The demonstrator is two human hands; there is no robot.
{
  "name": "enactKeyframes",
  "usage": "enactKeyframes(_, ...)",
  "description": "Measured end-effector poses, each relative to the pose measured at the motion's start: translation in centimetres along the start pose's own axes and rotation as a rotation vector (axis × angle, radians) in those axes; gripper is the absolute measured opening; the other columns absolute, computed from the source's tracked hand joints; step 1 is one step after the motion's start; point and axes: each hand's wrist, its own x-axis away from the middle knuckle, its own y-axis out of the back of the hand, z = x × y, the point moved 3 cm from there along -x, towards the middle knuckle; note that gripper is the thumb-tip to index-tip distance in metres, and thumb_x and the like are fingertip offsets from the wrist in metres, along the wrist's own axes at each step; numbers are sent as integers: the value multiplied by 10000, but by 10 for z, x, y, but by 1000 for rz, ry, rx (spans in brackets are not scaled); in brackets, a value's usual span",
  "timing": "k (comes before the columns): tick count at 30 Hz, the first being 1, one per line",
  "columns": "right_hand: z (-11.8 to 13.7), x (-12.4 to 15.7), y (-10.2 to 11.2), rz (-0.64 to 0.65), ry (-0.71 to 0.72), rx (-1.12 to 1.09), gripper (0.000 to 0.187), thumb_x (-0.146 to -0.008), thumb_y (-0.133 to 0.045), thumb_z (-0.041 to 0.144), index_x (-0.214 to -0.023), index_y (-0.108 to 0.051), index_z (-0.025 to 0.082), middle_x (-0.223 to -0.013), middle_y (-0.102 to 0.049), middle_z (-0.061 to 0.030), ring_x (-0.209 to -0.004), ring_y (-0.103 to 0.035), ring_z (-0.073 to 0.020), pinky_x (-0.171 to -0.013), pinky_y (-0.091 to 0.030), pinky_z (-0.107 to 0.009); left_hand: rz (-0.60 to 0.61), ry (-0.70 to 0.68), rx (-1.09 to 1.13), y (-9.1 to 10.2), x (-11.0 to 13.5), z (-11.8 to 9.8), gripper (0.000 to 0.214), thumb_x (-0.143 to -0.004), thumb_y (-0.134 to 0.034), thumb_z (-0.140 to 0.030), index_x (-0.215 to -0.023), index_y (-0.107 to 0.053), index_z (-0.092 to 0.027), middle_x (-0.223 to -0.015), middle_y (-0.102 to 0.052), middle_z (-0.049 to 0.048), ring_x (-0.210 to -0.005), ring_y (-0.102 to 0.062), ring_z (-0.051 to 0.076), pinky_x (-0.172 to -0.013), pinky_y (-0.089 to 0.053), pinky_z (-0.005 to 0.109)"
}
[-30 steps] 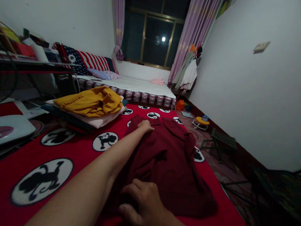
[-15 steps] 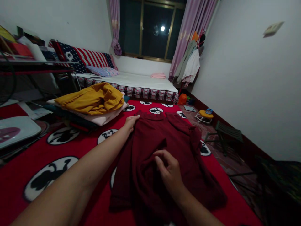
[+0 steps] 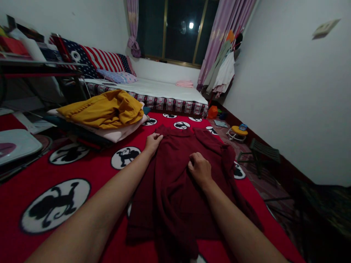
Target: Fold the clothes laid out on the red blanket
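A dark red garment [image 3: 181,197] lies spread on a red blanket [image 3: 90,171] printed with black-and-white monkey circles. My left hand [image 3: 152,141] reaches far forward and pinches the garment's upper left edge near the collar. My right hand [image 3: 199,168] rests on the middle of the cloth with its fingers curled into the fabric, gripping a fold. Both forearms stretch out over the garment.
A pile of folded clothes topped by a yellow garment [image 3: 104,109] sits at the left. Behind it are a bed [image 3: 164,95] with striped pillows, a dark window and purple curtains. A small stool [image 3: 257,155] and toys lie on the floor at the right. A shelf stands at far left.
My right hand has moved forward up the garment, from its near edge to the middle, and closed on the cloth. My left hand shifted left to the collar edge.
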Motion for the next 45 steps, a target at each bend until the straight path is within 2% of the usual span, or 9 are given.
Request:
enactKeyframes(6, -42, -1, 8, -303, -203, -376, 185, -729, -529, 263, -813, -656, 158, -802, -669, -65, -701, -599, -186, -714, -453, -304, -27, -95, -26, 2, 4, 0, 331, -616, -725, -412, -802, -690, -141, -826, -715, 67, -783, -633, 195, -773, -474, 296)
enactKeyframes(13, -48, 4, 17, -537, -397, -653, 232, -715, -534, 318, -830, -648, 153, -749, -656, -56, -661, -588, -181, -665, -471, -301, -15, -138, -75, -8, -15, -15, 258, -632, -714, -361, -765, -700, -140, -822, -724, 76, -815, -641, 219, -797, -479, 313)
enactKeyframes(18, -48, 2, 3, -338, -321, -595, 235, -701, -502, 203, -904, -613, 160, -923, -640, -86, -729, -603, -181, -734, -493, -331, 120, -96, -125, -26, -35, -23, 184, -598, -719, -227, -766, -707, -152, -837, -732, 72, -903, -649, 240, -847, -490, 323)
enactKeyframes(22, -41, 5, 10, -398, -200, -563, 245, -735, -472, 160, -946, -596, 167, -978, -598, -84, -821, -601, -184, -753, -496, -325, 251, -68, -186, -29, -23, -18, 285, -526, -693, -77, -796, -705, -168, -879, -729, 59, -937, -652, 243, -881, -495, 344)
enactKeyframes(28, -12, 13, 22, -300, 30, -592, 140, -837, -509, 234, -910, -620, 189, -876, -648, -44, -787, -607, -167, -734, -482, -290, 312, -214, -351, -3, 51, -46, 314, -640, -632, -53, -912, -713, -188, -1057, -670, 78, -1098, -569, 245, -1029, -395, 392)
enactKeyframes(32, 4, 17, 13, -60, 60, -683, 158, -839, -528, 284, -890, -646, 194, -748, -659, -11, -667, -610, -150, -669, -480, -265, 635, -507, -592, 14, 128, -74, 355, -772, -551, -69, -1063, -680, -227, -1079, -625, 65, -1037, -573, 200, -963, -439, 355)
enactKeyframes(35, 12, 20, 16, 42, 73, -750, 179, -800, -497, 215, -882, -653, 182, -771, -676, -15, -689, -625, -150, -671, -483, -257, 823, -581, -658, 30, 166, -84, 392, -791, -521, -39, -1093, -667, -241, -1143, -580, 71, -1099, -538, 200, -972, -436, 357)
enactKeyframes(41, 4, 50, 46, 221, 99, -518, 172, -698, -516, 144, -800, -646, 191, -758, -646, -6, -639, -568, -135, -608, -451, -243, 914, -619, -682, 45, 185, -84, 530, -772, -603, -74, -1255, -578, -291, -1336, -471, 81, -1228, -457, 228, -1020, -412, 388)
enactKeyframes(45, 5, 76, 56, 348, 200, -336, 353, -665, -542, 77, -974, -634, 220, -944, -617, -15, -687, -567, -124, -641, -459, -247, 884, -657, -611, 35, 186, -81, 296, -780, -599, -107, -1024, -698, -243, -1178, -607, 73, -1115, -542, 213, -968, -438, 358)
